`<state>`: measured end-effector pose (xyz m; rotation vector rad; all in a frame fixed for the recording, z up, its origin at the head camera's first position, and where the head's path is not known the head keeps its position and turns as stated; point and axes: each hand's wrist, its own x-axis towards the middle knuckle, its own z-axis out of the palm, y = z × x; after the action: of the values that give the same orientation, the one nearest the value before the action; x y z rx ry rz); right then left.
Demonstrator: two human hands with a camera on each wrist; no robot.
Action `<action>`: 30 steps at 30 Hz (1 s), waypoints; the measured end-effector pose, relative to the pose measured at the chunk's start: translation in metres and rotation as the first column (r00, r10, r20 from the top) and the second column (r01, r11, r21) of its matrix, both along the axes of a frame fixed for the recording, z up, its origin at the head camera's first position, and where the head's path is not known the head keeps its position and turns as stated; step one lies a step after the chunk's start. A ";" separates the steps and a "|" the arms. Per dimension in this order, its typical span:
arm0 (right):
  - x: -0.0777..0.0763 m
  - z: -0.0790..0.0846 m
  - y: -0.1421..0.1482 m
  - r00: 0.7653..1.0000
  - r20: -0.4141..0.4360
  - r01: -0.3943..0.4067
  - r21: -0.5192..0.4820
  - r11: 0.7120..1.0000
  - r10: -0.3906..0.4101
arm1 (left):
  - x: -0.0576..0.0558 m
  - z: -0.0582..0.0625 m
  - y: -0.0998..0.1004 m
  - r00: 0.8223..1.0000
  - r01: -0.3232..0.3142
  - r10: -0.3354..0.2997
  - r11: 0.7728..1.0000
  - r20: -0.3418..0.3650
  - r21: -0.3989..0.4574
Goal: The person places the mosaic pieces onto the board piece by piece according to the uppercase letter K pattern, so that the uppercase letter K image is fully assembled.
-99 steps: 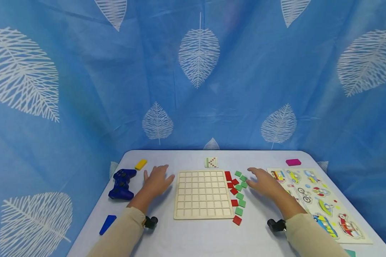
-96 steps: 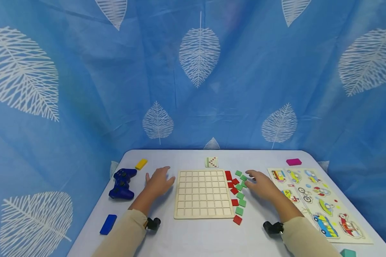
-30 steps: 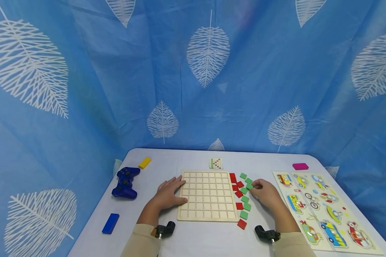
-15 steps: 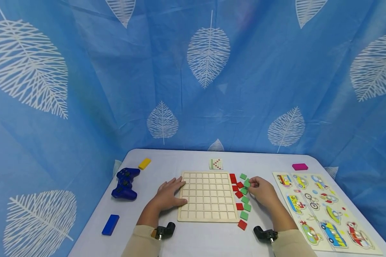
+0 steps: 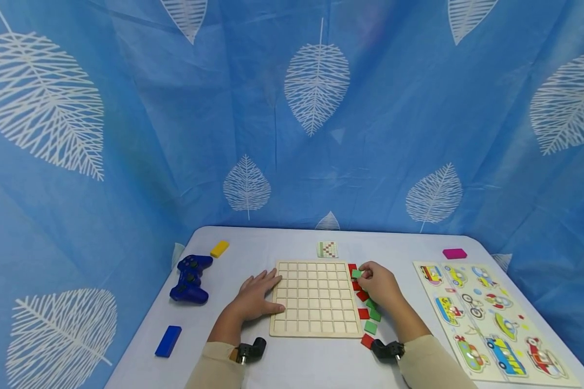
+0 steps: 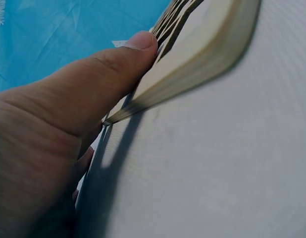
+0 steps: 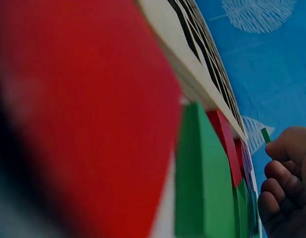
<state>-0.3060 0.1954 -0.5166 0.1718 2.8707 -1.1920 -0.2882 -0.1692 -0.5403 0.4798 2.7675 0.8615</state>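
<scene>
My left hand point(image 5: 254, 298) rests spread at the left side of a square wooden grid board point(image 5: 315, 297). In the left wrist view its thumb point(image 6: 106, 72) lies over the board's rim. My right hand point(image 5: 382, 284) pinches a small green square tile point(image 5: 356, 274) between thumb and fingertips, just beyond the board's upper right edge. That tile shows edge-on in the right wrist view, raised above the others. Below the hand, red tiles point(image 5: 363, 314) and green tiles point(image 5: 371, 327) lie loose along the board's right side.
A small patterned card point(image 5: 327, 249) lies behind the board. At left are a blue game controller point(image 5: 191, 279), a yellow block point(image 5: 219, 248) and a blue block point(image 5: 168, 341). A vehicle puzzle board point(image 5: 491, 319) and a magenta block point(image 5: 455, 253) lie at right.
My left hand came rightward onto the board's edge and has stayed there. My right hand reached into the green tiles, picked one up and moved it left toward the board.
</scene>
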 end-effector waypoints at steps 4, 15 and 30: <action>-0.005 0.003 -0.012 0.999 -0.026 -0.042 -0.016 0.999 0.042 | -0.001 0.001 0.000 1.000 0.000 0.000 1.000 0.000 -0.003; -0.011 0.019 -0.039 0.993 -0.052 -0.113 -0.046 0.993 0.111 | 0.002 0.004 -0.002 1.000 -0.004 0.004 1.000 0.009 -0.001; -0.026 0.018 -0.089 0.972 -0.066 -0.230 -0.110 0.967 0.224 | 0.000 0.003 0.000 0.999 0.016 -0.015 1.000 0.030 -0.013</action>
<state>-0.3315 0.1066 -0.4987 -0.1898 2.7586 -1.3307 -0.2884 -0.1693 -0.5371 0.4815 2.7373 0.8401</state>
